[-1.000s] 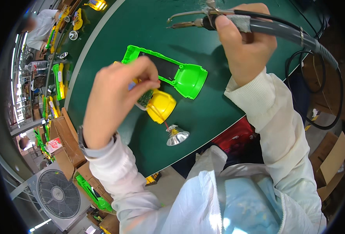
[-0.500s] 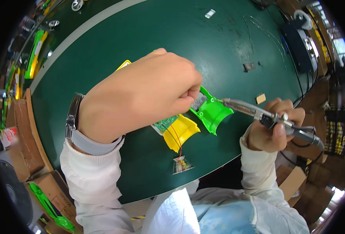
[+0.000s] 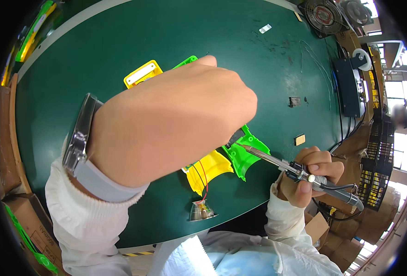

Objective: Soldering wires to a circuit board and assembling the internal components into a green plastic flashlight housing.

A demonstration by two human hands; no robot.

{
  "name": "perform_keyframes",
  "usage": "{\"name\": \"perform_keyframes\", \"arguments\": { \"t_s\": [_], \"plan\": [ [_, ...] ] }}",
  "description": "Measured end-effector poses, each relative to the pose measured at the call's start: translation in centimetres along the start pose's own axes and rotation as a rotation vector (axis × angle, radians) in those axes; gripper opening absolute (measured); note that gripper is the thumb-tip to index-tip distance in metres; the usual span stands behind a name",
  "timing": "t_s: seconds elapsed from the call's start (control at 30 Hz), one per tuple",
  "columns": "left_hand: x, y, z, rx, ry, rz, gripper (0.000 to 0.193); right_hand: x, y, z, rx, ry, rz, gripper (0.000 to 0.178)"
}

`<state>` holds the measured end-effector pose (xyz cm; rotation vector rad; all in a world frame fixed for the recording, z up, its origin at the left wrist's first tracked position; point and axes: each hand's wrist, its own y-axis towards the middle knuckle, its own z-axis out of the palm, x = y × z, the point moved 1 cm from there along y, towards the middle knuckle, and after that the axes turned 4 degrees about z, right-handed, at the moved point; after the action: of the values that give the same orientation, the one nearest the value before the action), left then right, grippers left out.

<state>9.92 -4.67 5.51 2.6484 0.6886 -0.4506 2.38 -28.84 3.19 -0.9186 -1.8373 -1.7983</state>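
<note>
My right hand (image 3: 310, 177) grips a soldering iron (image 3: 272, 158) from the right. The iron's tip reaches a dark part inside a green plastic casing half (image 3: 249, 154), beside my left hand's fingers. My left hand (image 3: 180, 108), wearing a wristwatch (image 3: 80, 142), arches over the work with curled fingers; its fingertips and whatever they hold are hidden. Under it lies a yellow casing half (image 3: 209, 169), its middle covered, with a white-striped end (image 3: 142, 73) showing beyond my wrist. Thin red and black wires run from it to a shiny reflector cup (image 3: 201, 211) near the table edge.
On the green tabletop (image 3: 203, 27) lie a tan sponge block (image 3: 300, 140), a small dark piece (image 3: 295, 101) and a white piece (image 3: 265, 28). A dark box unit (image 3: 349, 87) with cables stands at right, near a fan (image 3: 324, 16). Cartons (image 3: 31, 221) stand at lower left.
The view has shifted. The iron's tip has moved in from the green casing's outer edge to the dark part by my left fingers. My left hand stays bent over the casings.
</note>
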Motion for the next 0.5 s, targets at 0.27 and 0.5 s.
{"name": "perform_keyframes", "arguments": {
  "t_s": [0.27,0.5],
  "plan": [
    [-2.3,1.4,-1.4,0.060,0.291,-0.046,0.020,-0.4,0.8,0.0,0.052,0.005,0.014,0.039],
    [-2.5,1.8,-3.0,0.269,0.199,-0.086,0.014,-0.3,0.7,0.4,0.034,-0.002,0.023,0.040]
  ]
}}
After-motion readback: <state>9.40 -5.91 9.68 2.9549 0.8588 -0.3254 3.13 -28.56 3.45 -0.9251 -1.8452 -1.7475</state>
